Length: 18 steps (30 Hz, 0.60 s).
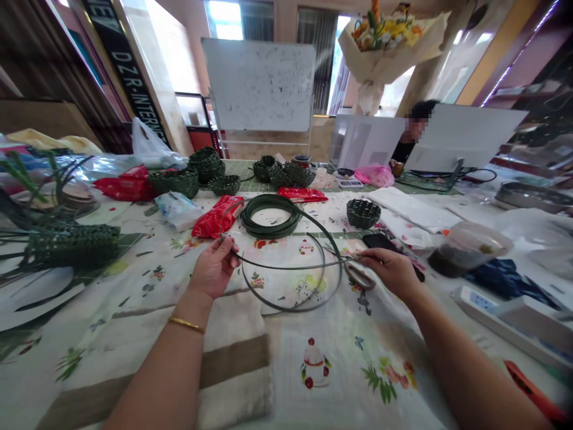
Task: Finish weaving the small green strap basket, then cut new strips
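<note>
A dark green weaving strip [286,267] stretches between my two hands above the tablecloth. My left hand [218,267] pinches it near a red packet. My right hand [388,269] is closed on its other side, fingertips together, over a pair of scissors [360,276] lying on the cloth. Loose loops of the strip curve below and behind the stretched length. They lead back to a thick coil of green strip [271,232] on the table. Right of the coil stands a small woven green basket [363,213]. A black phone [380,242] lies partly under my right hand.
Several woven baskets [206,164] stand toward the back. Red packets [218,216] lie around the coil. A larger woven piece [71,245] is at left. On the right are a plastic tub [470,248] and a power strip [514,325]. A person sits behind a monitor [465,137].
</note>
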### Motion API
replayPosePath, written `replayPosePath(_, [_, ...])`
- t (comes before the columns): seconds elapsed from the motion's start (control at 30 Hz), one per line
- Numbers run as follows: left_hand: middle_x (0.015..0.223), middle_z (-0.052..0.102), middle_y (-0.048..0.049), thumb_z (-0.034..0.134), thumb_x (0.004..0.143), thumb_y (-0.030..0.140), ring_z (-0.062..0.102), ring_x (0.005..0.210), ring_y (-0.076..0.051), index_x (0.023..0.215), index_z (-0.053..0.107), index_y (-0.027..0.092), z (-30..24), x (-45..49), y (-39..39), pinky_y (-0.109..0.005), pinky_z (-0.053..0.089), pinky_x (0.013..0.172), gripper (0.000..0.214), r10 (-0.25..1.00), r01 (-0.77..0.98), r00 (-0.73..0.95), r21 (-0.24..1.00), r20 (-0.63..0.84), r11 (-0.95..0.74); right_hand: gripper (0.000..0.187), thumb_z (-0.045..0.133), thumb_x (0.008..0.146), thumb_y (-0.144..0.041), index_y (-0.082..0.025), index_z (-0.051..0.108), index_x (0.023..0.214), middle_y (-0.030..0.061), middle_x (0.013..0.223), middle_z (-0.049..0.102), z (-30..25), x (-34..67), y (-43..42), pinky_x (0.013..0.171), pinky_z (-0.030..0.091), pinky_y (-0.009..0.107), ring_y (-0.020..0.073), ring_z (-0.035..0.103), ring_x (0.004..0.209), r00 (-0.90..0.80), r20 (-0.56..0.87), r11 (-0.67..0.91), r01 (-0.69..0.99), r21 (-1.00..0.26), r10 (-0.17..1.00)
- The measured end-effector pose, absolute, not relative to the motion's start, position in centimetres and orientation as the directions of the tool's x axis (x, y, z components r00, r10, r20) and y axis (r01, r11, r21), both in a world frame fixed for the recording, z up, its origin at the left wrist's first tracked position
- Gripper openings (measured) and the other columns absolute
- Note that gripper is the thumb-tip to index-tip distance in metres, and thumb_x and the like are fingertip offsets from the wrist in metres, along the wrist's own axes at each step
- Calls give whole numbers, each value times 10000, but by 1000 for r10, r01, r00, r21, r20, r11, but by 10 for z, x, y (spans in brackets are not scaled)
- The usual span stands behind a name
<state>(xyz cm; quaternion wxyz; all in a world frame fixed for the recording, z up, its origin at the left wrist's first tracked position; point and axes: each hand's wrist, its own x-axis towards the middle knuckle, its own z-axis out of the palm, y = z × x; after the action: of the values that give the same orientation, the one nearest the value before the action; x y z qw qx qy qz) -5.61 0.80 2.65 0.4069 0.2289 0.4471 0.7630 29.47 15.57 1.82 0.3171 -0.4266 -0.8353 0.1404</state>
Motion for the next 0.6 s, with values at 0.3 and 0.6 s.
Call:
replayPosePath(0.3, [596, 640, 30, 813, 594, 213, 514, 454, -61, 710, 583, 160, 30, -74, 2, -142, 394, 390, 263, 753, -489, -656, 735, 44, -469, 173, 642, 713, -358, -235, 742, 781, 11, 775, 740, 14, 289, 150, 714, 504, 289, 200, 677, 741, -534, 281, 575, 530, -624, 797])
replayPosePath(0.6, [609, 620, 65, 645, 817, 276, 322, 325, -20, 710, 563, 194, 36, -96, -14, -176, 302, 365, 158, 694, -458, -699, 638, 171, -618, 271, 670, 688, -447, -195, 718, 773, 29, 673, 711, 11, 307, 173, 587, 493, 287, 201, 650, 635, -266, 330, 421, 483, -768, 906])
